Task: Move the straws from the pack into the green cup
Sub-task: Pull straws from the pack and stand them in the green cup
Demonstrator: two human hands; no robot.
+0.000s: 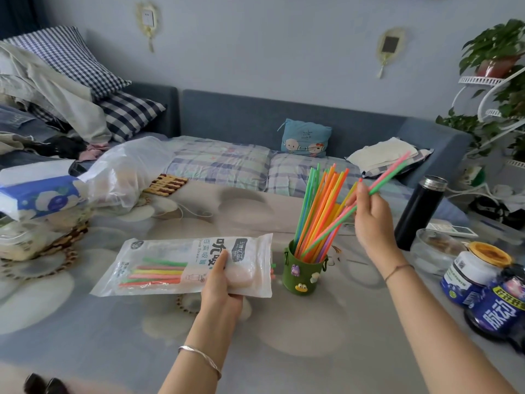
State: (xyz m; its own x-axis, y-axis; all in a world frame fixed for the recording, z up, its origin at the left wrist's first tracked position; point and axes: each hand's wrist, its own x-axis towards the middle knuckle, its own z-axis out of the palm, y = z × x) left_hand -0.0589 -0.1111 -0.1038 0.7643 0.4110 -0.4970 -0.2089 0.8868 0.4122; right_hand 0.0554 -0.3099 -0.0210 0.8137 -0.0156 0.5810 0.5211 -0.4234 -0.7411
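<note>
While pinching straws point(377, 184), right grip point(369, 214).

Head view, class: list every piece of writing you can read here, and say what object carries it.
"Drink Straw": straw pack, beside large Chinese characters, "吸" and "吸管" among them.
"脉动": dark blue bottle label.
Small print on the white jar and blue tissue pack: too blurred to read.

Lying flat on table: clear plastic pack point(181, 267), few coloured straws point(154, 273) remaining inside. Standing upright just right of it: green cup point(304, 273), sticker-decorated, bunch of bright straws point(318, 211) fanning out, leaning.
</note>
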